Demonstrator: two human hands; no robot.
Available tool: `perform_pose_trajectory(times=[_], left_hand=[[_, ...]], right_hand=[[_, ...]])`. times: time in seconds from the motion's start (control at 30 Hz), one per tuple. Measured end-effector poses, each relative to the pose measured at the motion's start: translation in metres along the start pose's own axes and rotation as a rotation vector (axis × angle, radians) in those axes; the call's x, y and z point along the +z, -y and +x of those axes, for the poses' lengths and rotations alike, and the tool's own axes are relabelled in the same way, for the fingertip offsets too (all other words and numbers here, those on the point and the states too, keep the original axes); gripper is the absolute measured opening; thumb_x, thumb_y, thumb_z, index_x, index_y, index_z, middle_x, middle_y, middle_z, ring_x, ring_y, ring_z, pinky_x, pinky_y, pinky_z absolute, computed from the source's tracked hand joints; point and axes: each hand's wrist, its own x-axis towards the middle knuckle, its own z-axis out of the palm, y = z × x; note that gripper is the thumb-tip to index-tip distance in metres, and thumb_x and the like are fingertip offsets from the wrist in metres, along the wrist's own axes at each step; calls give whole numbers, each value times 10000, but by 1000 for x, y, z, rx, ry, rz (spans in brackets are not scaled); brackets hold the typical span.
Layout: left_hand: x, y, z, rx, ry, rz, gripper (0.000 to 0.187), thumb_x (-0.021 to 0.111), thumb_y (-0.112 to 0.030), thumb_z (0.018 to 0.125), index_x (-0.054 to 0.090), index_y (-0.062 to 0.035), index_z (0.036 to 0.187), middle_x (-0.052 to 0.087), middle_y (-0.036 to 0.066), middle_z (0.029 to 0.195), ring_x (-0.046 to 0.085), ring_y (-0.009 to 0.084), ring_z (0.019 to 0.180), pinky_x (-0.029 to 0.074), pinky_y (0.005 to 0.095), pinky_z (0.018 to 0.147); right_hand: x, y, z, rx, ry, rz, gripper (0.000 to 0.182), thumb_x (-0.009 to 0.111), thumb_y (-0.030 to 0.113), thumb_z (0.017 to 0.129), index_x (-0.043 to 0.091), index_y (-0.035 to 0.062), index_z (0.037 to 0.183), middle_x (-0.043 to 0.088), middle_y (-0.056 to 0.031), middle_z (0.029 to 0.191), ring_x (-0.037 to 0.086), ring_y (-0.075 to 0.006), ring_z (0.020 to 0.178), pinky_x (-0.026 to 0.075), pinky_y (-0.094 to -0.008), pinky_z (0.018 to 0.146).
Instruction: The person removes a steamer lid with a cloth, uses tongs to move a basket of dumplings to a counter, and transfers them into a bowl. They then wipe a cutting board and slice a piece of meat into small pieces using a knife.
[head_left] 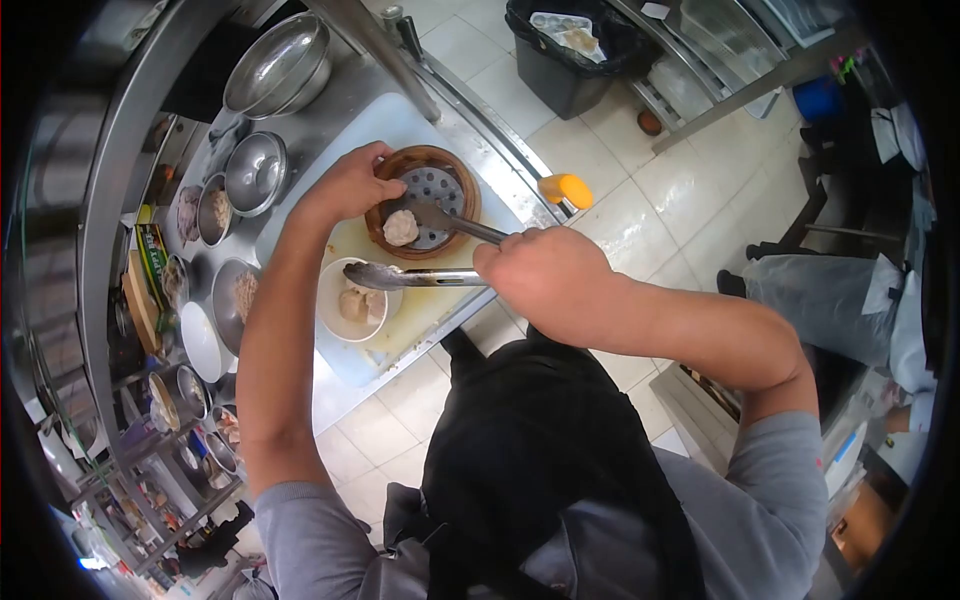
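A round bamboo steamer (470, 200) sits on the pale cutting board, lined with a perforated sheet. My left hand (345, 187) grips its left rim, thumb over the edge. One pale dumpling (401, 229) rests inside, near the front left. In my right hand (545, 283) are metal tongs (445, 277), their two arms spread wide. One tong tip lies inside the steamer beside the dumpling; the other hangs over a white bowl (326, 300). Several dumplings (358, 303) lie in that bowl, just in front of the steamer, partly covered by the tong tip.
Metal bowls (256, 172) and food containers line the counter's left side. Larger stacked bowls (280, 65) stand at the back. A yellow-capped bottle (567, 190) is beyond the counter's right edge. On the tiled floor stands a black bin (560, 80). Metal shelving runs along the left.
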Motion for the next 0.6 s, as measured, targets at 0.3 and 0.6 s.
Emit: perform_pose_trajectory(times=[0.3, 0.6], left_hand=[[6, 15, 4, 45, -54, -17, 577, 799, -272, 807, 610, -23, 1292, 684, 190, 1157, 649, 286, 1043, 501, 369, 933], [-4, 18, 14, 37, 59, -117, 494, 801, -202, 802, 637, -37, 1238, 699, 140, 1114, 662, 226, 999, 520, 337, 890]], right_hand=[[4, -1, 8, -52, 12, 88, 197, 639, 9, 754, 584, 2, 943, 679, -164, 773, 701, -356, 766, 566, -436, 659], [-12, -35, 44, 130, 135, 437, 103, 579, 57, 832, 620, 13, 916, 652, -202, 808, 658, -398, 814, 506, -487, 750]])
